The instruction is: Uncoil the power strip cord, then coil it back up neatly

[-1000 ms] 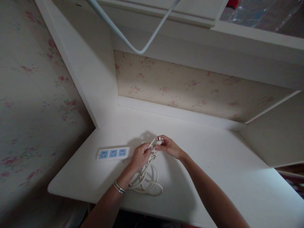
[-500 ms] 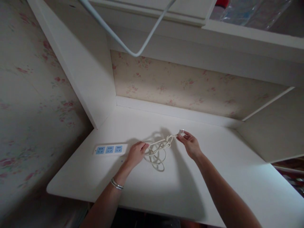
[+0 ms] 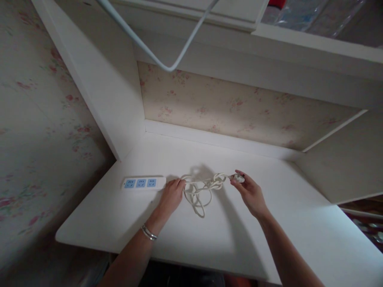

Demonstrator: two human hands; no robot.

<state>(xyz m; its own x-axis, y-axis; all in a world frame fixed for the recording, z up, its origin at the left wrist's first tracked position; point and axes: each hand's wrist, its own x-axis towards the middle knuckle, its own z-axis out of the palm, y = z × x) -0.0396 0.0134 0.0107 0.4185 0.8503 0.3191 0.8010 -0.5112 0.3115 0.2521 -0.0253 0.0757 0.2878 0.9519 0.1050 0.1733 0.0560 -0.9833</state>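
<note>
A white power strip [image 3: 143, 183] with three blue sockets lies on the white desk [image 3: 269, 243]. Its white cord [image 3: 200, 191] lies tangled in loops and a knot between my hands. My left hand [image 3: 171, 197] is closed on the cord close to the strip's right end. My right hand [image 3: 250, 192] pinches the white plug [image 3: 238, 177] at the cord's other end, and the cord is stretched between the two hands.
A white upright panel [image 3: 98, 75] bounds the desk on the left and a slanted panel [image 3: 341, 159] on the right. Floral wallpaper [image 3: 233, 107] backs the recess. A thin white cable [image 3: 167, 59] hangs in a loop from the shelf above.
My right hand has pulled the plug away to the right, and the big loops near the desk's front have drawn up into a tighter tangle. My left hand stayed by the strip.
</note>
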